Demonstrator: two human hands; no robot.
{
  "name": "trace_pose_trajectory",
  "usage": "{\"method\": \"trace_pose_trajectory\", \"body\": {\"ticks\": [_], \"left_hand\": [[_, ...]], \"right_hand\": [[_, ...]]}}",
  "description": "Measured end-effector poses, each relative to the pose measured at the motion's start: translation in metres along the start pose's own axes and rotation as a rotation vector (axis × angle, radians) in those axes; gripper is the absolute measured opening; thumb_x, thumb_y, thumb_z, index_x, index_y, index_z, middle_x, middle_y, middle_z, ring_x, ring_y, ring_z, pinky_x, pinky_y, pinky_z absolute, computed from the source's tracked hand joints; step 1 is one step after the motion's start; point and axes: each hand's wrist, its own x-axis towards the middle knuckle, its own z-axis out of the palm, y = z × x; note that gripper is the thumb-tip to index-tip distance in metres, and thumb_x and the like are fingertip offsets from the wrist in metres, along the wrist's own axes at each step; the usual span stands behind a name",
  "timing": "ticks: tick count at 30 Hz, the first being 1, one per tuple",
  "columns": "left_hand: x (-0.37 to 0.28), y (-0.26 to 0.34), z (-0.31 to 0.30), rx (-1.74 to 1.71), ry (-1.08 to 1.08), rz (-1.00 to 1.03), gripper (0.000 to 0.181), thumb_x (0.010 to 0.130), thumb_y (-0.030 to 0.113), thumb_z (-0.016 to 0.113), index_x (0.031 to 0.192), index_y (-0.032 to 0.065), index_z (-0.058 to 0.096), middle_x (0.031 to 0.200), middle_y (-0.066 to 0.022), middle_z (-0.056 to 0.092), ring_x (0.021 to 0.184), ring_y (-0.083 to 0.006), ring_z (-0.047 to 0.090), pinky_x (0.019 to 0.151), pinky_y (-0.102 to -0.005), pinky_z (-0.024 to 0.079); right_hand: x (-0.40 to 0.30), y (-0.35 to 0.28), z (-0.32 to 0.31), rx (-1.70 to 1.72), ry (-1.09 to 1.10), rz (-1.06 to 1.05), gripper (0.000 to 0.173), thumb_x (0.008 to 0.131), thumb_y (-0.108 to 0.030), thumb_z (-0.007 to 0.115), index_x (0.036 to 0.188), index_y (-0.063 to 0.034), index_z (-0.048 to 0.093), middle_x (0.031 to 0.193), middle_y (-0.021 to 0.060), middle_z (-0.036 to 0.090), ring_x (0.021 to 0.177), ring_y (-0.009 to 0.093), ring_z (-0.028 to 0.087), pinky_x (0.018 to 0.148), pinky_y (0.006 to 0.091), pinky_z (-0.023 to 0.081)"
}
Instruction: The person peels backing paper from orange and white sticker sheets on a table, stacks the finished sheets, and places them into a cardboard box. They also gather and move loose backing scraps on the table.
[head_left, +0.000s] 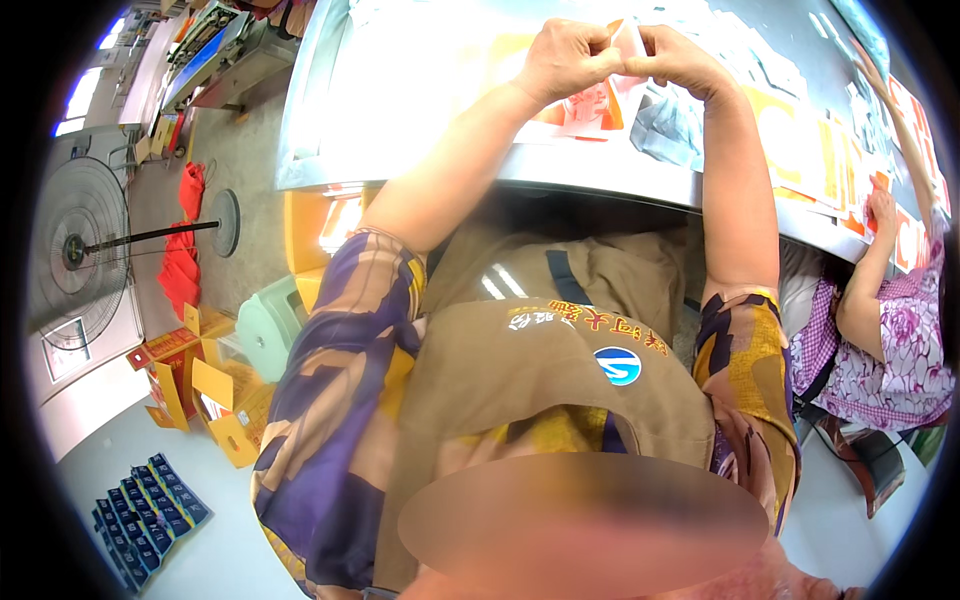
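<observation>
Over the metal-edged worktable (600, 169), my left hand (574, 60) and my right hand (679, 60) meet at the fingertips. Between them they pinch a thin white and orange printed piece (634, 71), perhaps a paper or plastic packet; the glare hides its exact kind. Just below my left hand lies a red-and-white printed packet (589, 112) on the table. Beneath my right hand sits a crumpled bundle of clear plastic (667, 131). More orange and white printed sheets (787, 142) spread to the right.
A co-worker's hand (881, 206) touches orange printed pieces at the right. An orange carton (304, 225) stands under the table's left edge. Open cardboard boxes (232, 405), a pale green plastic stool or container (270, 326) and a standing fan (75, 251) are on the left.
</observation>
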Motion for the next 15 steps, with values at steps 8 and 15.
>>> {"method": "trace_pose_trajectory", "body": {"ticks": [8, 15], "left_hand": [[0.002, -0.009, -0.028, 0.443, -0.021, -0.005, 0.021, 0.075, 0.022, 0.063, 0.064, 0.0044, 0.063, 0.055, -0.0087, 0.058, 0.051, -0.0213, 0.056, 0.053, -0.0326, 0.046], [0.001, -0.004, -0.078, 0.725, -0.188, -0.598, 0.018, 0.072, 0.021, 0.059, 0.069, 0.0061, 0.067, 0.064, -0.0111, 0.065, 0.06, -0.0279, 0.062, 0.065, -0.0371, 0.051]], "right_hand": [[0.016, 0.005, 0.024, 0.155, -0.102, -0.145, 0.044, 0.08, -0.036, 0.071, 0.108, -0.0031, 0.068, 0.086, 0.0071, 0.068, 0.066, 0.011, 0.061, 0.055, 0.0207, 0.045], [0.007, 0.018, -0.007, 0.289, 0.137, 0.16, 0.026, 0.088, -0.022, 0.061, 0.095, 0.002, 0.068, 0.083, 0.0114, 0.071, 0.057, 0.014, 0.063, 0.047, 0.0253, 0.047]]}}
